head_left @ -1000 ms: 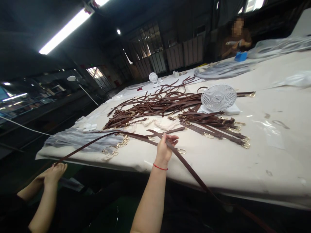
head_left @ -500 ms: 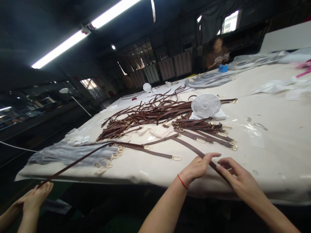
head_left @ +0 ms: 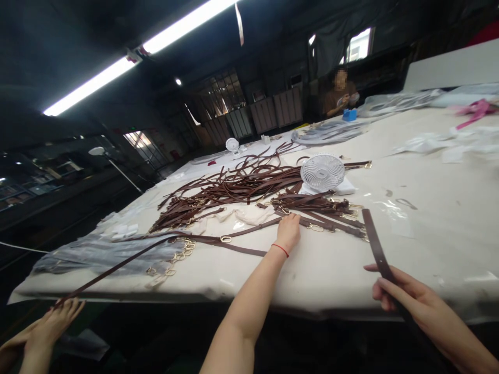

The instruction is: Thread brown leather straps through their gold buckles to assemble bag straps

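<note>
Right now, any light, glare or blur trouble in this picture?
Head view, top: the light burns out white. Head view, right: glare marks the table right of the near fan; the pink cloth looks soft. Head view, bottom: the strap below the right hand sinks into shadow.

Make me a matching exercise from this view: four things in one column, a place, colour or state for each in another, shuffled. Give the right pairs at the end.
Things:
1. Left hand
2. Right hand
3. Larger fan
4. Ceiling lights

Descriptions:
A. White, standing on the table
B. Gripping a brown strap
C. Lit, overhead
D. Red band at the wrist

Pairs: 1-D, 2-B, 3-A, 4-C
</note>
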### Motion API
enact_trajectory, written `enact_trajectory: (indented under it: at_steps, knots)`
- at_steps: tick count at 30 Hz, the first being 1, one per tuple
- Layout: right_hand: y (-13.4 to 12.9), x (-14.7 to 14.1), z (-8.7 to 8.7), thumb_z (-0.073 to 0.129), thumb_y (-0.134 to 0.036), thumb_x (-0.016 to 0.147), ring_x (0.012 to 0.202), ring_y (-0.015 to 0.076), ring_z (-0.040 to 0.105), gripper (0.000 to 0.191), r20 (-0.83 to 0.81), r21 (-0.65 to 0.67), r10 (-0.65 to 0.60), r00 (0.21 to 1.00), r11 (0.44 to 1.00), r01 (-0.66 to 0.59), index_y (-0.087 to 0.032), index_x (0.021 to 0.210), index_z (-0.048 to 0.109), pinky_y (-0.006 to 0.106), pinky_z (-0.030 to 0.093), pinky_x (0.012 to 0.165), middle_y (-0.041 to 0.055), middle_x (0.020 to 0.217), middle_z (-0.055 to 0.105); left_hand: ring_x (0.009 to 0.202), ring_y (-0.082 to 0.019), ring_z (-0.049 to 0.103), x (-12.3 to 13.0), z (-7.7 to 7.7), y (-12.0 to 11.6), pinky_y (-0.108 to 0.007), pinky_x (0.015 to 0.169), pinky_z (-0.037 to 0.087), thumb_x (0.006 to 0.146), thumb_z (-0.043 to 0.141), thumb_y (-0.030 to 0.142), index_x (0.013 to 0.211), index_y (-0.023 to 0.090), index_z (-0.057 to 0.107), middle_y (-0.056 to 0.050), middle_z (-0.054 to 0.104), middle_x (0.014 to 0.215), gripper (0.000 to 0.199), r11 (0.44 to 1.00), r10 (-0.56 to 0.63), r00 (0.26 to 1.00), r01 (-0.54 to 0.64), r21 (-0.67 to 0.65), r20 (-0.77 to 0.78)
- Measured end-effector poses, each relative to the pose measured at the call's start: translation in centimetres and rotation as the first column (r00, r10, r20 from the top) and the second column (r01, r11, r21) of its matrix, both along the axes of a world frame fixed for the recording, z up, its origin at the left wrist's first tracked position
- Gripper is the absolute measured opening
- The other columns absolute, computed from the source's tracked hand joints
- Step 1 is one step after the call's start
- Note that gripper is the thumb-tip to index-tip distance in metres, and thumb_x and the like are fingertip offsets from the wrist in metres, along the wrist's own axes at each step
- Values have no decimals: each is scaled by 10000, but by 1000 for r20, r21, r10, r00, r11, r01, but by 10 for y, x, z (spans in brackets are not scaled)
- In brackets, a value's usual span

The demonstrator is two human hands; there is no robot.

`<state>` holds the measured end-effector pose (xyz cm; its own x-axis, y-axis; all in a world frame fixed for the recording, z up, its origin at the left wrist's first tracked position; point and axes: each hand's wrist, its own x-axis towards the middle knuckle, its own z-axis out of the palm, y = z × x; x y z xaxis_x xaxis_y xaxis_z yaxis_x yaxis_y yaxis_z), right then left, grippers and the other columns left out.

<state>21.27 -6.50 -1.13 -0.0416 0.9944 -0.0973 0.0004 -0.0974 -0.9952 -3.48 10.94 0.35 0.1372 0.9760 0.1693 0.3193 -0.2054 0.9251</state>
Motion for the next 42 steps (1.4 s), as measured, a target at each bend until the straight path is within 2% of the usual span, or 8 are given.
enact_trajectory:
  at_steps: [7, 14, 19, 22, 25, 28, 33, 42]
  knots:
    - [-11, -5, -12, 641, -589, 773, 566, 188, 547, 486, 4, -51, 69, 998, 996, -69, -212, 1077, 684, 264, 491, 492, 58, 695, 610, 1161, -297, 391, -7, -5, 20, -461, 1058, 216, 818, 450, 57, 711, 187, 540, -114, 523, 963, 191, 984, -62, 864, 137, 115, -499]
    - [-10, 2, -19, 679, -577, 750, 549, 180, 539, 464, -59, -96, 66, 996, 993, -71, -227, 1054, 684, 243, 478, 454, 54, 693, 611, 835, -243, 535, -13, 17, 10, -369, 916, 369, 715, 545, 10, 725, 220, 570, -45, 542, 704, 212, 910, -186, 758, 373, 181, -625]
    - [-9, -4, -10, 623, -582, 806, 563, 173, 539, 434, 4, -47, 63, 998, 997, -62, -222, 1043, 675, 241, 479, 490, 47, 693, 613, 734, -178, 567, -22, 97, 2, -261, 748, 432, 858, 550, 204, 848, 242, 574, -24, 616, 757, 45, 873, -10, 993, 65, 484, -115]
    - [-2, -13, 2, 585, -559, 852, 555, 153, 524, 400, -9, 27, 39, 999, 999, -39, -213, 1039, 659, 241, 478, 541, 32, 683, 604, 675, -138, 605, -31, 143, -4, -234, 671, 461, 892, 555, 283, 912, 231, 498, -13, 645, 778, 79, 879, -51, 963, -82, 469, 264]
    - [13, -25, 17, 569, -526, 884, 562, 137, 519, 381, -74, 94, 69, 995, 994, -62, -198, 1070, 627, 243, 467, 566, 29, 727, 615, 592, -121, 617, -41, 159, -5, -224, 604, 480, 900, 553, 299, 956, 226, 426, -6, 653, 753, 157, 908, -73, 892, -125, 399, 445]
    - [27, -39, 27, 569, -510, 895, 560, 130, 520, 373, -87, 124, 149, 985, 983, -138, -176, 1054, 615, 249, 461, 572, 32, 739, 618, 605, -135, 639, -51, 143, 6, -250, 610, 500, 944, 450, 283, 1011, 223, 381, -26, 671, 794, 114, 946, 64, 922, -178, 271, 382]
    - [31, -52, 21, 583, -516, 884, 541, 119, 519, 382, -86, 100, 197, 977, 977, -189, -162, 1024, 612, 239, 444, 548, 21, 701, 602, 878, -207, 638, -66, 78, 16, -334, 795, 470, 913, 495, 230, 917, 172, 443, -114, 651, 921, 78, 922, 386, 901, -377, 85, -198]
    - [15, -48, 14, 540, -568, 892, 416, 89, 427, 490, -62, -45, 63, 996, 997, -66, -174, 1180, 572, 206, 299, 410, -17, 583, 544, 843, -293, 636, -35, 7, -81, -355, 740, 424, 871, 500, 552, 816, 182, 541, -130, 660, 811, 376, 980, 102, 692, -195, -48, -714]
